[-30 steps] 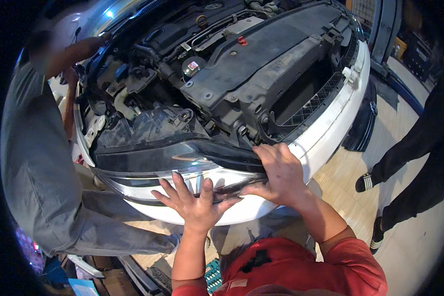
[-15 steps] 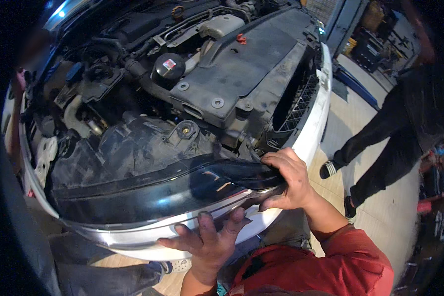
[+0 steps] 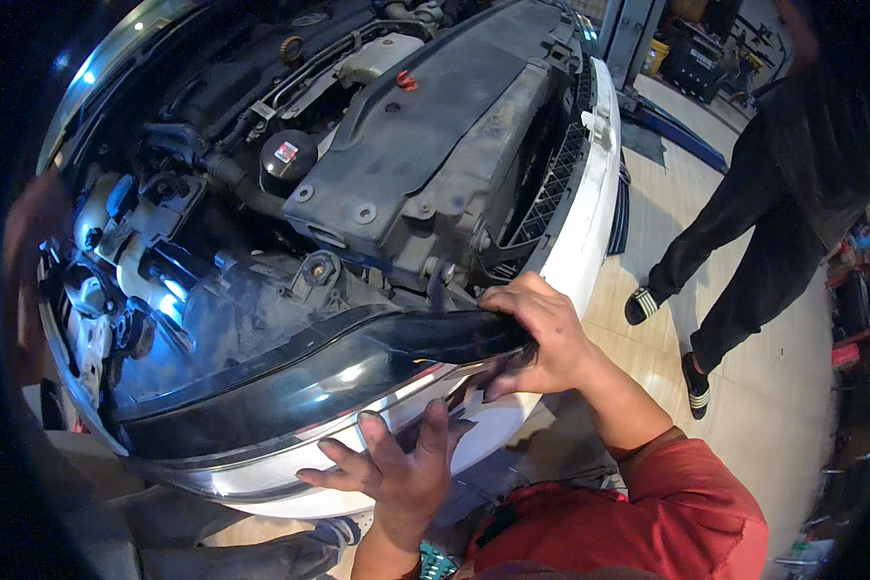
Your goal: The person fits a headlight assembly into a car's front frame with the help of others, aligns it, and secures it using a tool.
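Note:
A long headlight (image 3: pixel 280 398) with a glossy dark lens sits at the front corner of a car, above the white bumper (image 3: pixel 498 430). My right hand (image 3: pixel 549 340) is closed around its narrow inner end, fingers over the top and thumb below. Lower down, my left hand (image 3: pixel 398 466) has its fingers spread, with the tips at the bumper's upper edge just under the headlight. Nothing is held in the left hand. Whether its fingertips press on the bumper or the lens rim I cannot tell. Part of the headlight's inner end is hidden by my right hand.
Behind the headlight lies the open engine bay, with a black plastic cover (image 3: pixel 425 126) and a round black cap (image 3: pixel 288 155). A person in black trousers (image 3: pixel 720 232) stands at right. Another person's grey trouser leg (image 3: pixel 251 551) shows at lower left. A blue lift arm (image 3: pixel 681 135) lies beyond the bumper.
The view has shifted, so the car appears further left. Bright light now falls on the engine bay's left side. Both hands keep much the same pose at the headlight and bumper.

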`<act>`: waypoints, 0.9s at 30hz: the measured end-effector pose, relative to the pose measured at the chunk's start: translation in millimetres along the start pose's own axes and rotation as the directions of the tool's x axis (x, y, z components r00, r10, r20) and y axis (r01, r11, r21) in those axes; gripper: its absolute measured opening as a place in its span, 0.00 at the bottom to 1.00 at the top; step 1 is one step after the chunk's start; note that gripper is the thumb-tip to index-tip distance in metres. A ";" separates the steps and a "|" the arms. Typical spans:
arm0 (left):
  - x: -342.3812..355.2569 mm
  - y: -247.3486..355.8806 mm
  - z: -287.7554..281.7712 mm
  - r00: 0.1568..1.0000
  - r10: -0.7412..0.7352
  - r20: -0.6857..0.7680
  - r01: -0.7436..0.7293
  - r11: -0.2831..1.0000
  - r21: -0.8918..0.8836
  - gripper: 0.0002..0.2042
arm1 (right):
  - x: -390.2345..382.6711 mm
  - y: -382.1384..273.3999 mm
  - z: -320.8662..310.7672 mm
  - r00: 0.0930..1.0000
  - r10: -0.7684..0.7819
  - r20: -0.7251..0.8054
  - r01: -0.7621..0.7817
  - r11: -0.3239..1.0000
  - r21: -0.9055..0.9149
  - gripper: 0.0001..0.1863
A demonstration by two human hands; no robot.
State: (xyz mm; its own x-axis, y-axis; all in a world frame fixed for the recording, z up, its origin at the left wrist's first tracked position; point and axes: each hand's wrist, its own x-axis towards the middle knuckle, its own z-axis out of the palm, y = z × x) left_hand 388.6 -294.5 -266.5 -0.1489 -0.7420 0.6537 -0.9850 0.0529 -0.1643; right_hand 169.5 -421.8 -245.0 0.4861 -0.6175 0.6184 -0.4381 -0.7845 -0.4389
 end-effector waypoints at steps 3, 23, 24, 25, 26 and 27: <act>-1.0 0.8 0.7 0.999 -0.029 0.020 0.029 0.999 -0.014 0.49 | -1.8 -0.3 0.8 0.999 -0.002 -0.049 0.004 0.999 0.054 0.48; 4.9 5.2 7.7 0.990 -0.022 -0.143 0.022 1.000 0.000 0.40 | -5.9 1.9 -3.5 1.000 -0.010 0.009 0.010 1.000 -0.001 0.47; 5.3 5.1 7.3 0.989 -0.017 -0.146 0.017 1.000 -0.002 0.41 | -6.6 2.0 -2.6 1.000 -0.006 0.011 0.006 1.000 0.009 0.47; 4.1 3.4 7.1 0.990 -0.015 -0.141 0.015 1.000 -0.001 0.41 | -7.2 1.6 -1.6 1.000 -0.002 0.013 0.002 1.000 0.020 0.47; 2.4 2.2 8.4 0.990 -0.015 -0.138 0.014 1.000 -0.004 0.41 | -6.9 2.0 -2.4 1.000 0.003 0.018 -0.004 1.000 0.027 0.47; 1.8 3.0 8.0 0.991 -0.014 -0.134 0.013 1.000 -0.007 0.41 | -5.2 1.3 -4.7 0.999 0.022 0.045 -0.024 0.999 0.035 0.47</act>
State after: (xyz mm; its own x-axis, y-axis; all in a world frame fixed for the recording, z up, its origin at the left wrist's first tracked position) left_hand 386.1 -301.1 -271.7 -0.1453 -0.6465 0.7490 -0.9875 0.0478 -0.1503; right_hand 162.8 -419.4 -245.8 0.5098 -0.6367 0.5785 -0.4227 -0.7711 -0.4762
